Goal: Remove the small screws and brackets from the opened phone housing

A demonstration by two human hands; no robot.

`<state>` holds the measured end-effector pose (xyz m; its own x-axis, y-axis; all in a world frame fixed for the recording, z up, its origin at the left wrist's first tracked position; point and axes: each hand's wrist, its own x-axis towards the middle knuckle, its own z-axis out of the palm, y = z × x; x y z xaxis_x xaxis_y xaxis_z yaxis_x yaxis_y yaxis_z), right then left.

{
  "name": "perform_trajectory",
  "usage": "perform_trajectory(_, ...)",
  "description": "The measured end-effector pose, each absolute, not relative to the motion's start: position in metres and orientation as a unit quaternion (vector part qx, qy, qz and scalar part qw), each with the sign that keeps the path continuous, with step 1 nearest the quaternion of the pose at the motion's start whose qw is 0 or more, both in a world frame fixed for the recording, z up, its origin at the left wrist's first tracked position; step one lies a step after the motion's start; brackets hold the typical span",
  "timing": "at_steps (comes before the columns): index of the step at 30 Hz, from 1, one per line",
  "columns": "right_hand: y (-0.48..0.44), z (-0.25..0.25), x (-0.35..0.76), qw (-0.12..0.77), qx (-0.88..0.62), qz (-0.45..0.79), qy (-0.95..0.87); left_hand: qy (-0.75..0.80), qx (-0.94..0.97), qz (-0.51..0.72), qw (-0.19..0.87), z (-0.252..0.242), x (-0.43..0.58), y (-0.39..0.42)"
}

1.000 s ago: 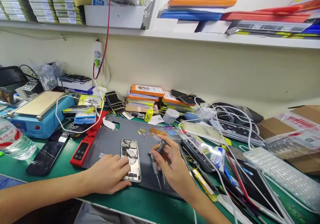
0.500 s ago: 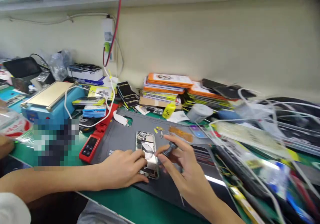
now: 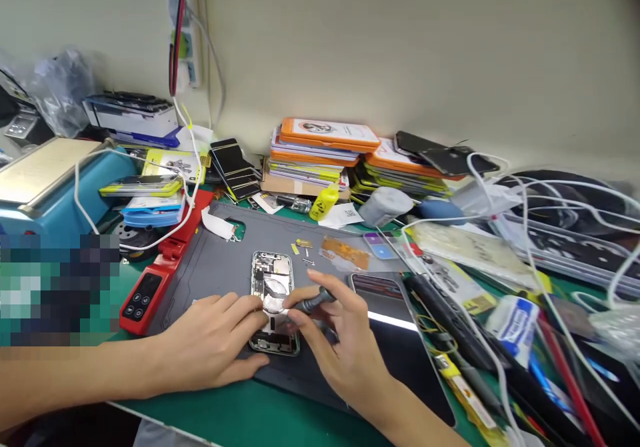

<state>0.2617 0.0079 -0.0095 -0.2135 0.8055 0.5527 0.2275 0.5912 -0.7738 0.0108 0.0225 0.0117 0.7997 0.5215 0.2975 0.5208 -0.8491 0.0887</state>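
An opened smartphone [image 3: 274, 267], its inner parts exposed, lies on the dark grey work mat [image 3: 230, 260]. My left hand [image 3: 215, 337] is at its left side, fingertips over the lower half and thumb near the bottom edge, steadying it. My right hand [image 3: 345, 340] holds a dark grey screwdriver [image 3: 319, 298] between its fingers, tilted across the hand. Thumb and index fingertips of this hand meet over the phone's right edge; whether they pinch a small part I cannot make out. Tiny screws or parts [image 3: 309, 261] lie on the mat beyond the phone.
A dark glass-faced tablet or screen [image 3: 400, 347] lies right of my right hand. Left stands a red device with buttons [image 3: 145, 294] and a blue machine [image 3: 75, 194]. Stacked boxes [image 3: 325, 134] line the wall. Cables and tools [image 3: 465, 327] crowd the right side.
The view has swung right and down, so the bench appears shifted left. My right hand stays at the phone, with the screwdriver now lying flatter in it. My left hand remains on the phone.
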Motion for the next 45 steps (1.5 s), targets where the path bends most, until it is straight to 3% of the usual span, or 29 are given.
perform_trajectory(12, 0.0028, -0.0067, 0.2591, 0.467, -0.357, 0.196, -0.785, 0.282, 0.944, 0.173, 0.006, 0.0066, 0.0119, 0.0249)
perform_trajectory(34, 0.0031, -0.0101, 0.2609, 0.458, -0.358, 0.24, -0.777, 0.277, 0.948, 0.157, -0.003, 0.0071, 0.0138, 0.0266)
perform_trajectory(45, 0.0042, -0.001, 0.2609, 0.426, -0.382, 0.192, -0.797, 0.275, 0.95, 0.15, -0.01, 0.008, 0.014, 0.0272)
